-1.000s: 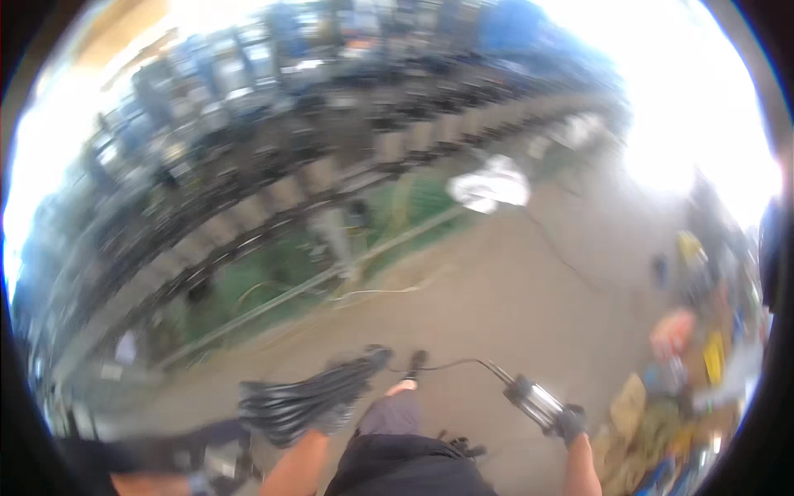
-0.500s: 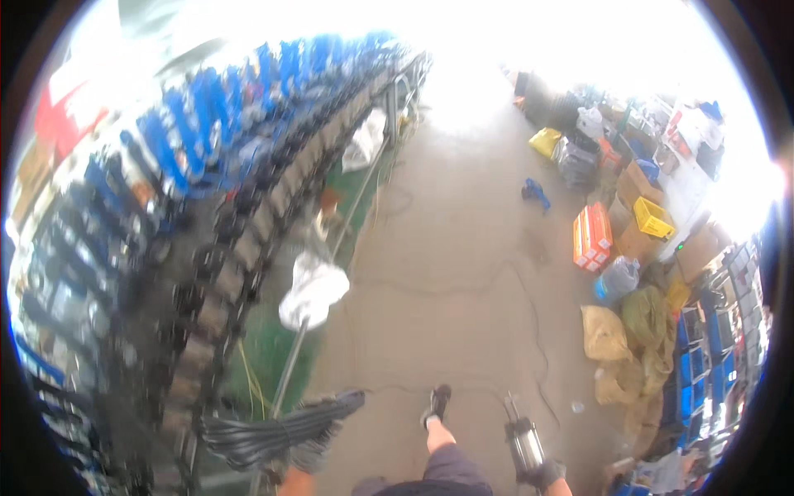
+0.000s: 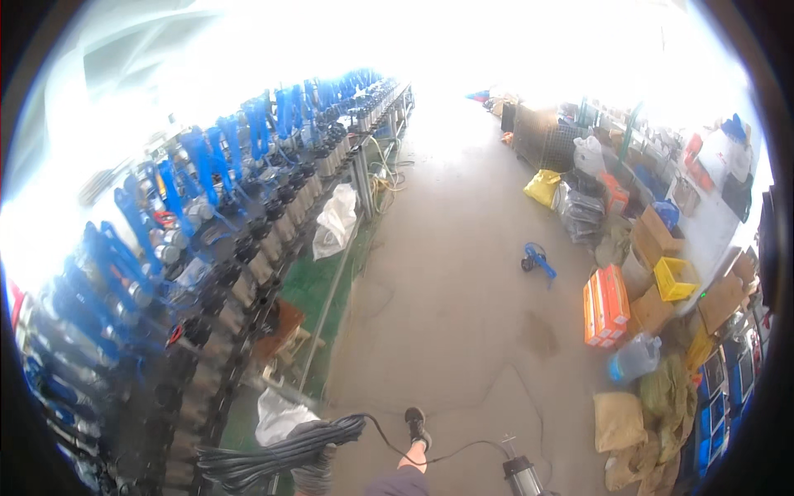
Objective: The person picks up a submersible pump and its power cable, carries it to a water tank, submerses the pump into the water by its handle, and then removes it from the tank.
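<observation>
My left hand [image 3: 313, 477], in a grey glove, is closed round a thick coil of black cable [image 3: 277, 450] at the lower left. The coil covers most of its fingers. From the coil's right end, a single length of cable runs past my foot to a silver and black cylindrical pump [image 3: 522, 474]. The pump is cut off by the lower edge, and its top, with a thin metal fitting, points up and away. My right hand lies below the picture's edge.
A long line of silver and black units [image 3: 273, 227] with blue straps borders the walkway on the left. White sacks [image 3: 337, 219] hang over its rail. A blue tool [image 3: 538, 262] lies on the floor [image 3: 438, 289]. Orange-and-white boxes [image 3: 605, 306], a yellow crate [image 3: 674, 279] and tan sacks [image 3: 619, 422] line the right.
I have moved forward along the walkway, so the blue tool and boxes appear nearer. The pump sits lower in view, and my right hand, earlier on it, has left the picture.
</observation>
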